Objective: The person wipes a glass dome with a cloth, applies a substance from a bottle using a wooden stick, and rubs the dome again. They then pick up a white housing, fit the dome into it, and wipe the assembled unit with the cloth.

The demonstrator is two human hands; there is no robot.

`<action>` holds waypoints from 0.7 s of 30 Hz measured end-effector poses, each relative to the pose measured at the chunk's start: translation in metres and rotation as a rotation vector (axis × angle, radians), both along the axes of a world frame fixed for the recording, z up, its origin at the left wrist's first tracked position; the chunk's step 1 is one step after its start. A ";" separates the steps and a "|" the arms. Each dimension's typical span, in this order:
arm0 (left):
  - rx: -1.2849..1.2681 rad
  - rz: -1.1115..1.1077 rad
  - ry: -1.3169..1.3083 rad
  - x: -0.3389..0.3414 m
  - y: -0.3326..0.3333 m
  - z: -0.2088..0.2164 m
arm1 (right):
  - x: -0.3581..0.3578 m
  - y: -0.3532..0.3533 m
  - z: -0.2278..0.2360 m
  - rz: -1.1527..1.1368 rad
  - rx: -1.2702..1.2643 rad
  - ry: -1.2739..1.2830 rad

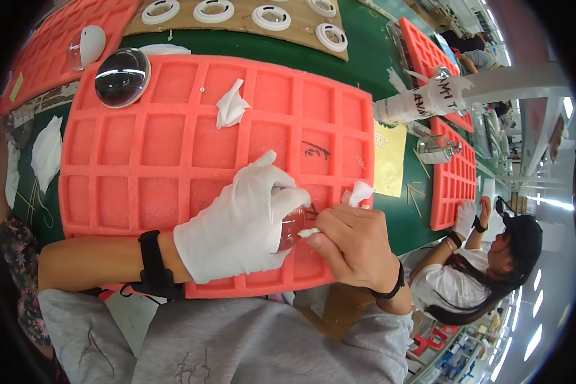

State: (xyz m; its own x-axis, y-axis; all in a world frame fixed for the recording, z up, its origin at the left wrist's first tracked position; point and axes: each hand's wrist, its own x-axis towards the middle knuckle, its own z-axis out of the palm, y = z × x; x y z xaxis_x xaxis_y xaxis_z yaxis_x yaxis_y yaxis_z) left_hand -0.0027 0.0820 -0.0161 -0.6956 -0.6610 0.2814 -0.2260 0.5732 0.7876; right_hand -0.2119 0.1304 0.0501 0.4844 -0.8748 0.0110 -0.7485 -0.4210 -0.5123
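My left hand [233, 221], in a white glove, is closed around a clear rounded cover [291, 233] that looks reddish over the tray. My bare right hand [358, 246] pinches a small twisted white wipe [308, 233], its tip against or very close to the cover's edge. Both hands are above the near part of a red foam tray [157, 195] with square pockets. A black glossy dome with a white rim [121, 78] rests at the tray's far left corner. Crumpled white tissues lie on the tray, one [232, 105] farther off and another [361, 193] beside my right hand.
White rings [271, 18] sit on cardboard [237, 32] at the back. Another red tray [109, 19] with a clear-and-white dome [87, 48] is far left. A yellow sheet [389, 160] and thin sticks [414, 198] lie right, near a wrapped post [422, 102]. A co-worker [473, 275] works at right.
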 end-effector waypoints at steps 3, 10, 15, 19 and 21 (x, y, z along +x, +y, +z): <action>-0.033 -0.033 -0.036 0.001 -0.001 0.004 | 0.004 -0.003 0.000 0.027 0.014 -0.007; -0.086 -0.034 0.034 0.000 -0.009 -0.002 | 0.013 -0.008 0.002 -0.044 0.072 0.017; -0.033 -0.045 0.084 -0.003 -0.009 -0.005 | 0.013 -0.007 0.000 -0.099 0.062 0.005; -0.011 -0.068 0.091 -0.002 -0.012 -0.006 | 0.016 -0.005 0.002 -0.048 0.102 0.007; -0.003 -0.083 0.088 -0.001 -0.012 -0.007 | 0.019 -0.004 0.002 -0.111 0.065 0.005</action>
State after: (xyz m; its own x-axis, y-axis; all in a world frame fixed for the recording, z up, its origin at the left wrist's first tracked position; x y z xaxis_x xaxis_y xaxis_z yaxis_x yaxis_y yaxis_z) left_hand -0.0038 0.0697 -0.0228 -0.7207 -0.6010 0.3455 -0.1077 0.5894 0.8006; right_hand -0.1933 0.1263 0.0518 0.3841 -0.9220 -0.0493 -0.7915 -0.3013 -0.5317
